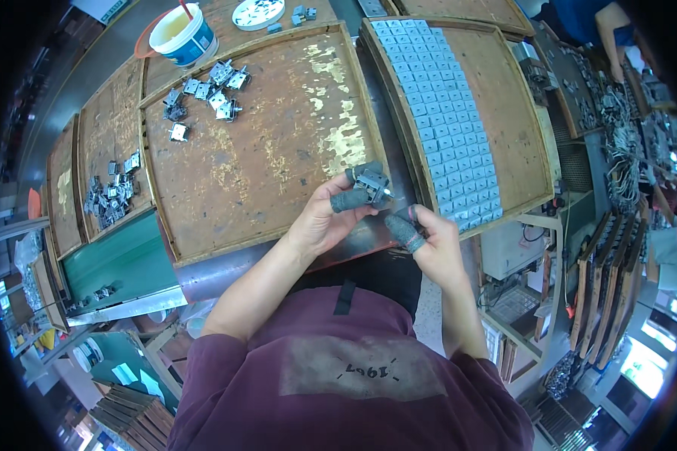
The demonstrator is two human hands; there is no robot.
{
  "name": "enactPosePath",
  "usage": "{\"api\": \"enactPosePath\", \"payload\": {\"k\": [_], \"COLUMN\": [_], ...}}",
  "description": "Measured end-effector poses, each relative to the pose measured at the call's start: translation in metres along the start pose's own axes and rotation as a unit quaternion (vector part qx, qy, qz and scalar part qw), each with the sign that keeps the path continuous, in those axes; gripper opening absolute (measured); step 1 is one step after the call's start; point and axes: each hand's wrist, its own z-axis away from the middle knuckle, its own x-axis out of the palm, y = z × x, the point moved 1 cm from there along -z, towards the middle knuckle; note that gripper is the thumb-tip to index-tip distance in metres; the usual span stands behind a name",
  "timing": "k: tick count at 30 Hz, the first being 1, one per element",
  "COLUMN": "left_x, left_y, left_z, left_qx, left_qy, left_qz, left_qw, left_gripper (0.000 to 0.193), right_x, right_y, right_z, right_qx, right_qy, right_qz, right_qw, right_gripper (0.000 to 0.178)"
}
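Dark grey cloth covers wrap fingertips on both my hands. Between the covered fingers of my left hand [322, 219] is a small boxy grey mechanical part [373, 183] with a short pale pin sticking out to the right. It is held just above the near right corner of a wooden tray [256, 180]. Close by on the right, my right hand [438, 246] has its thumb and finger drawn together in a pinch, a little apart from the part. Whatever lies between those fingertips is too small or hidden to make out.
Loose metal parts [217, 92] are heaped at the tray's far left, more parts [113, 192] on another tray. At the right, a wooden tray holds rows of blue-grey blocks [436, 113]. Behind stand a white-and-blue bucket [184, 41] and a round dish [258, 13]. A co-worker's arm [613, 37] shows far right.
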Motion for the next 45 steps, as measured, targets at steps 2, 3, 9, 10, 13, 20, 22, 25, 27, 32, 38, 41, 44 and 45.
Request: {"api": "enactPosePath", "payload": {"k": [2,3,9,10,13,20,22,25,27,32,38,41,44,45], "left_x": [-0.001,-0.002,-0.020,-0.019,-0.019,-0.036,-0.022,-0.020,-0.022,-0.020,-0.065,-0.080,-0.111,-0.119], "left_y": [0.001,0.001,0.000,-0.004,-0.015,-0.043,-0.040,-0.033,-0.022,0.052,0.175,0.180,0.183,0.182], "left_z": [0.002,0.000,-0.028,-0.031,-0.040,-0.030,-0.022,-0.026,-0.019,-0.010,-0.009,-0.027,0.001,0.015], "left_qx": [-0.008,-0.012,0.026,0.023,0.027,0.071,0.065,0.074,0.063,0.196,0.241,0.198,0.337,0.308], "left_qy": [0.011,0.047,0.125,0.121,0.123,0.184,0.192,0.160,0.128,0.164,0.414,0.425,0.409,0.422], "left_qz": [0.005,-0.049,-0.564,-0.632,-0.684,-0.552,-0.622,-0.671,-0.726,-0.742,-0.826,-0.793,-0.732,-0.742], "left_qw": [1.000,0.998,0.816,0.765,0.719,0.810,0.756,0.720,0.672,0.620,0.298,0.389,0.427,0.421], "left_gripper": [0.049,0.050,0.047,0.041,0.035,0.033,0.037,0.036,0.040,0.066,0.031,0.033,0.027,0.030], "right_x": [0.000,-0.005,-0.056,-0.064,-0.089,-0.155,-0.149,-0.159,-0.135,-0.153,-0.159,-0.145,-0.076,-0.052], "right_y": [0.000,-0.001,0.017,0.018,0.015,0.051,0.049,0.072,0.060,0.079,0.040,0.021,0.025,0.003], "right_z": [0.004,0.007,-0.003,-0.011,-0.041,-0.210,-0.271,-0.358,-0.387,-0.421,-0.368,-0.315,-0.276,-0.249], "right_qx": [0.001,0.000,0.034,0.025,0.006,0.017,0.044,0.069,0.133,0.111,0.022,0.069,-0.033,-0.048], "right_qy": [-0.003,0.000,0.069,0.091,0.121,0.188,0.206,0.205,0.159,0.173,0.284,0.255,0.200,0.126], "right_qz": [-0.015,0.021,-0.019,-0.017,-0.056,0.032,0.056,0.147,0.188,0.029,-0.173,0.048,-0.081,-0.226], "right_qw": [1.000,1.000,0.997,0.995,0.991,0.981,0.976,0.965,0.960,0.978,0.943,0.963,0.976,0.965], "right_gripper": [0.020,0.019,0.014,0.014,0.015,0.023,0.027,0.037,0.052,0.037,0.019,0.018,0.026,0.031]}}
